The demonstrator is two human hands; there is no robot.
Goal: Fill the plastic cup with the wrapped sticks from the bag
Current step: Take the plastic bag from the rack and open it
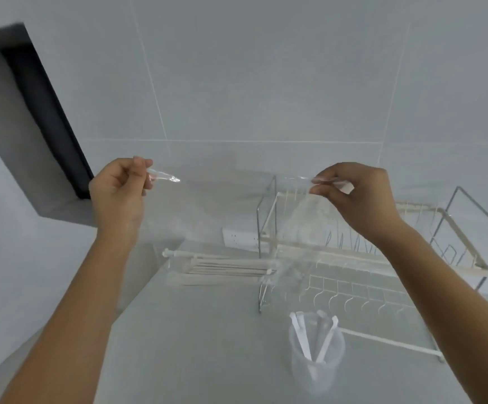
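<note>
Both hands (117, 193) (353, 196) pinch the clear bag (231, 228) above the cup (317, 357).

Two hands are up: the left hand (117, 191) and the right hand (353, 193), with one clear bag (228, 228) between them. Inside its lower part lies a bunch of wrapped sticks (222, 269), perhaps eight, too overlapped to count surely. One plastic cup (317, 354) stands near right, with about three sticks. One dish rack (382, 263) stands far right.
</note>
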